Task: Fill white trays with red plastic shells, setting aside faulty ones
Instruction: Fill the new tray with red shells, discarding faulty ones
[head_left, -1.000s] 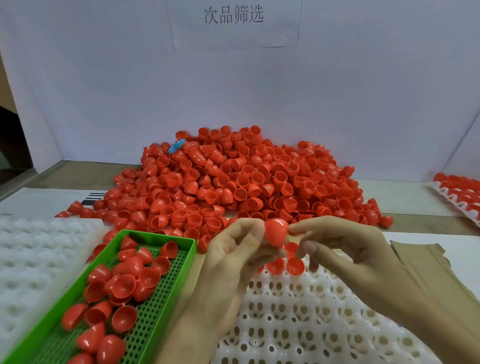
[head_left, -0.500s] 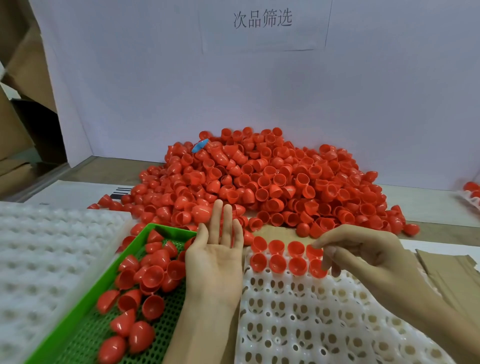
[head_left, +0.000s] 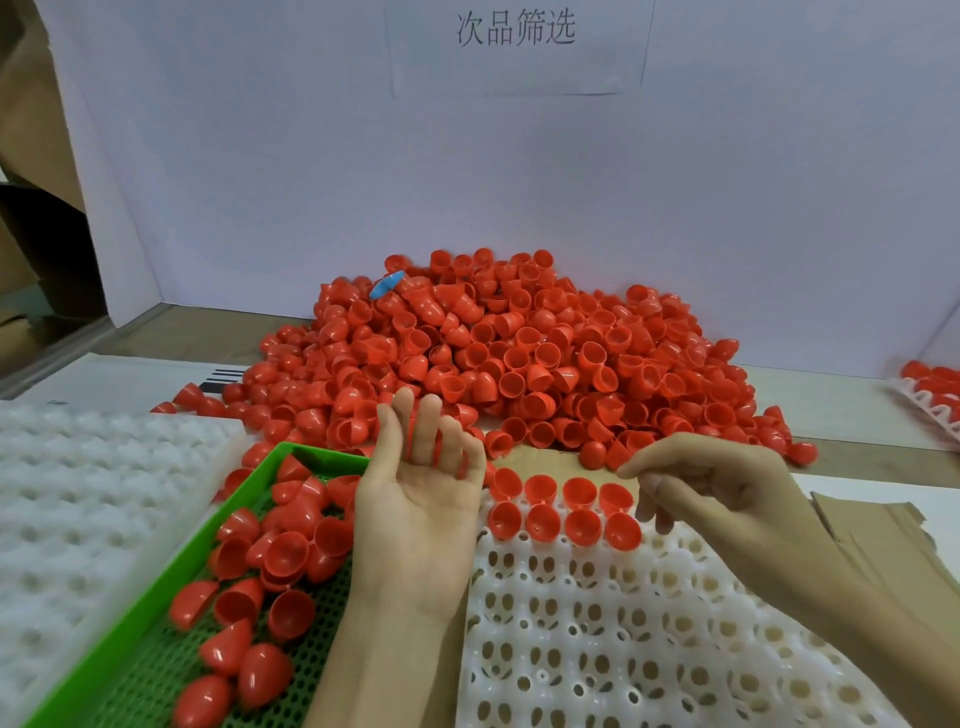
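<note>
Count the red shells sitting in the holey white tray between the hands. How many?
8 red shells: four in the far row, four in the row just nearer, all at the white tray's far end. The left hand may hide one more.

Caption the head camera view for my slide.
Left hand palm up, right hand poised above two rows of red shells seated in the white tray.

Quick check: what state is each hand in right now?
Left hand: open, palm up, empty.
Right hand: open, fingers loosely curled, nothing visibly held.
</note>
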